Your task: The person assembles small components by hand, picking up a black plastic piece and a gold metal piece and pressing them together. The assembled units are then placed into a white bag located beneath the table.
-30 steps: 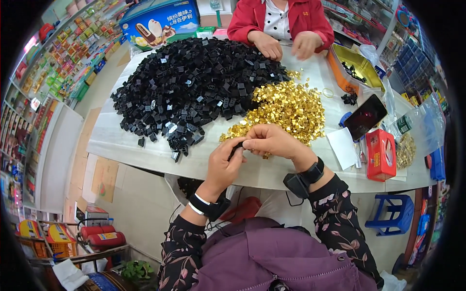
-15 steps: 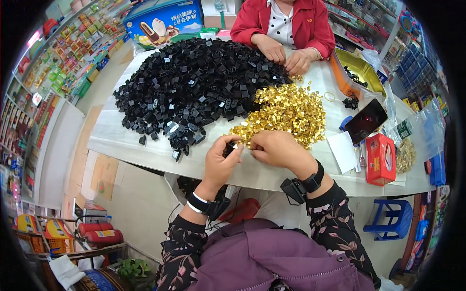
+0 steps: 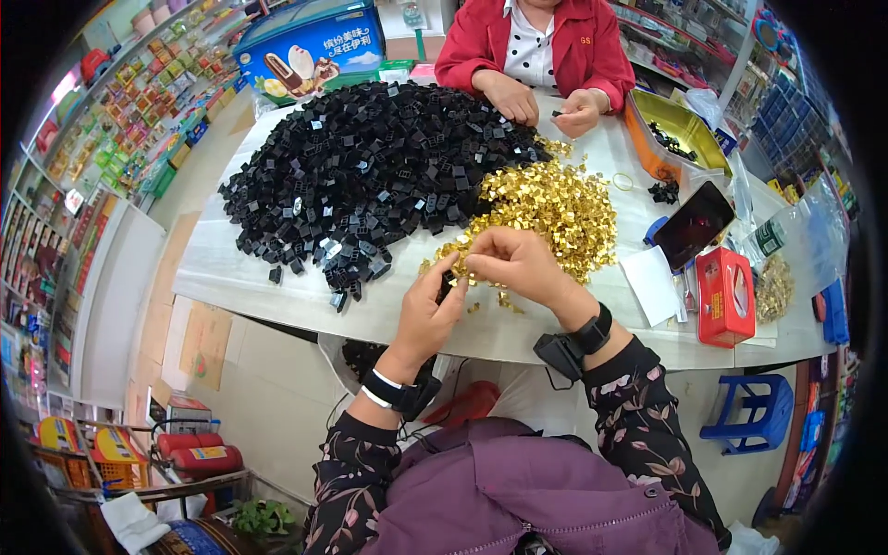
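Observation:
Between the thumb and fingers of my left hand [image 3: 428,310] is a small black plastic piece [image 3: 448,286], partly covered by the fingers. My right hand [image 3: 518,264] is closed in a pinch right beside it, at the near edge of the gold pile. Whatever its fingertips hold is too small to make out. A heap of small gold metal pieces [image 3: 564,213] lies just beyond my hands, with a few loose ones near the table edge. To its left spreads a much larger mound of black plastic pieces [image 3: 351,166].
Across the white table [image 3: 231,268] sits a person in a red jacket [image 3: 587,51], hands by the piles. At right are an orange-and-yellow tin [image 3: 638,139], a dark phone [image 3: 694,227], white paper [image 3: 650,285] and a red box [image 3: 724,296]. A blue stool [image 3: 754,416] stands below.
My right hand has risen slightly and come closer to my left fingertips. Loose gold pieces now show near the table edge. The other person's hands have moved apart, one holding a small black piece.

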### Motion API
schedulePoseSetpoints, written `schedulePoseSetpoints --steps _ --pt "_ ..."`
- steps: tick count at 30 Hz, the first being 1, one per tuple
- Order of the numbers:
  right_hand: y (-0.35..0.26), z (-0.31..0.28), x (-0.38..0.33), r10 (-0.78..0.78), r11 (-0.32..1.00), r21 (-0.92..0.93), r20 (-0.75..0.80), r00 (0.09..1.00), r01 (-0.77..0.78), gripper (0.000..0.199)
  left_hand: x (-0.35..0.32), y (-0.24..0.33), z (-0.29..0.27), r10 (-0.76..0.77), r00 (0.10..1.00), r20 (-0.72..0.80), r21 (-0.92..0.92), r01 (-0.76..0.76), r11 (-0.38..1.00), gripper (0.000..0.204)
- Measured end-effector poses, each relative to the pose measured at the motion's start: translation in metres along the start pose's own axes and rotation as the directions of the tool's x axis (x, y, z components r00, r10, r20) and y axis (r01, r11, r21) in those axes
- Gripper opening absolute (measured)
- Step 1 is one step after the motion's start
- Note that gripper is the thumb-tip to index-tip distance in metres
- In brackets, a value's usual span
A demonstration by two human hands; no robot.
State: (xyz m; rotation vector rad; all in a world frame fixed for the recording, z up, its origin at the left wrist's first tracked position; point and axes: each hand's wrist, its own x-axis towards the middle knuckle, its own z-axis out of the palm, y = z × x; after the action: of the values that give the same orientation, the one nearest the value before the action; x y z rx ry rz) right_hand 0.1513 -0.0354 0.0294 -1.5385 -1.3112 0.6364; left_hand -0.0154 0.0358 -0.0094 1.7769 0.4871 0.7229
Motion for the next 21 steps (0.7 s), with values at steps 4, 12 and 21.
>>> schedulePoseSetpoints --steps 4,12,21 --pt "-0.004 0.008 -0.006 0.018 0.940 0.333 0.160 0.987 -0.071 0.012 -0.001 -0.003 0.002 0.084 0.995 0.050 0.146 -0.091 0.985 0.040" --pt "-0.009 0.002 -0.005 0.093 0.879 0.432 0.263 0.960 -0.203 0.010 -0.003 0.005 0.003 -0.005 0.999 0.035 0.011 0.005 1.000 0.035" --pt "-0.001 0.008 -0.004 0.146 0.845 0.469 0.257 0.955 -0.255 0.011 -0.004 0.013 0.006 -0.034 0.999 -0.032 -0.130 0.030 0.991 0.028"
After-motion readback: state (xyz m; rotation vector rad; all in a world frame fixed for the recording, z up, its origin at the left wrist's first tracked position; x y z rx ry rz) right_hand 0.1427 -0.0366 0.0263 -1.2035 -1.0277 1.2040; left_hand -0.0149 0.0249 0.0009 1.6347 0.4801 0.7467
